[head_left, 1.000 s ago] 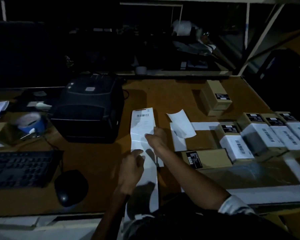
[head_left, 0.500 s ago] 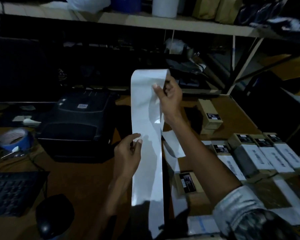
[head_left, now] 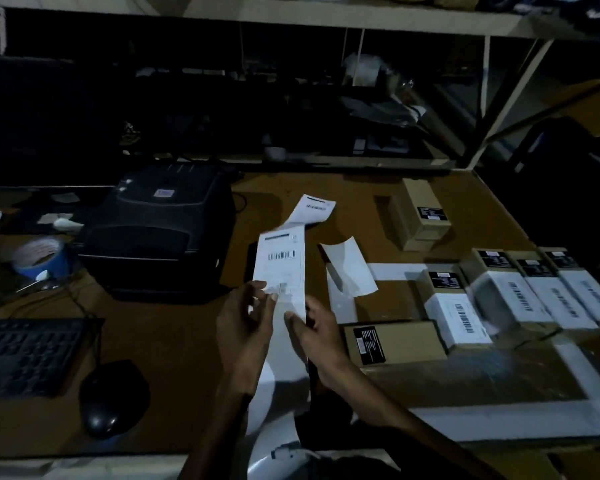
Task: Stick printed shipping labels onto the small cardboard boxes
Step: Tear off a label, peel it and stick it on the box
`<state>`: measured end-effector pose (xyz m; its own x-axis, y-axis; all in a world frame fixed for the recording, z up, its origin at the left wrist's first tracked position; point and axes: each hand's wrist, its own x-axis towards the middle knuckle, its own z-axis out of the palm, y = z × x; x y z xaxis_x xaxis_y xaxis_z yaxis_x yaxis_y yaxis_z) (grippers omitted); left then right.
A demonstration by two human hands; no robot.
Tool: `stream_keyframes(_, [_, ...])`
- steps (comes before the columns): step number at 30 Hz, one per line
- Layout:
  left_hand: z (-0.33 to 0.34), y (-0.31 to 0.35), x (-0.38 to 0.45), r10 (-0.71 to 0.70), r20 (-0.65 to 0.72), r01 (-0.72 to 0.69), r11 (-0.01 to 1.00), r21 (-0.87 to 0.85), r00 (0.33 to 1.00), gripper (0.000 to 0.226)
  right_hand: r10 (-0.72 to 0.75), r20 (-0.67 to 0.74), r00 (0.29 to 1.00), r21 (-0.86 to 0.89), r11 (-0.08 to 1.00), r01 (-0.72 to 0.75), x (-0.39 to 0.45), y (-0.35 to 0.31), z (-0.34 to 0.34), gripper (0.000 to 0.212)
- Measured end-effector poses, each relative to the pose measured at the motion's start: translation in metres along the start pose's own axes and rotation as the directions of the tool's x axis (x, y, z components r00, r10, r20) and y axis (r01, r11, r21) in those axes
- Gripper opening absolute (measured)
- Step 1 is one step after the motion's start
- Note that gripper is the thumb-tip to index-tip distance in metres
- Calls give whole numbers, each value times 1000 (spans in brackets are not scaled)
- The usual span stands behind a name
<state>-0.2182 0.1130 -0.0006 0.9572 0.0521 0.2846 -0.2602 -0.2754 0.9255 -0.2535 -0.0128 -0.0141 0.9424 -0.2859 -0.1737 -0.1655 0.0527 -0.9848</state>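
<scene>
Both hands pinch a strip of printed shipping labels (head_left: 280,271) above the desk: left hand (head_left: 246,327) at its left edge, right hand (head_left: 317,329) at its right. An unlabelled box (head_left: 394,341) waits just right. Peeling from one corner, slowly, should keep the label flat and unwrinkled.

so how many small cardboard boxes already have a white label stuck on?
4, all at the right: the nearest labelled brown cardboard box, then a row of three behind it, first, second and third at the frame edge. More may lie beyond the edge.
</scene>
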Motion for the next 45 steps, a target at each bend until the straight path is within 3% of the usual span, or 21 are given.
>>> stream_keyframes(4, [6,-13,1,63,232,-85,993,87,971,25,84,18,996,-42,996,-83,-4,6,-4,29])
stream_keyframes(7, [12,-27,5,89,464,-196,962,188,881,30,170,28,985,-52,984,-168,-6,15,-6,32])
stream_keyframes(10, [19,-36,4,7,591,-181,955,236,807,30,173,46,984,-21,985,-172,-9,29,-5,40])
stream_keyframes(17, [19,-48,9,2,602,-200,945,261,798,29,162,70,984,7,987,-163,-6,42,-8,36])
stream_keyframes(25, [15,-54,16,175,644,-395,894,213,744,21,138,70,988,-78,988,-133,-1,47,-11,17])
stream_keyframes(33, [11,-58,20,188,661,-383,909,163,727,19,123,37,992,-184,976,-115,2,55,-9,23])
stream_keyframes(38, [10,-59,24,93,671,-307,928,209,736,35,79,55,995,-152,986,-70,2,53,-9,25])
stream_keyframes(45, [12,-61,27,155,685,-393,896,206,712,23,80,28,996,-190,979,-73,7,54,-9,18])
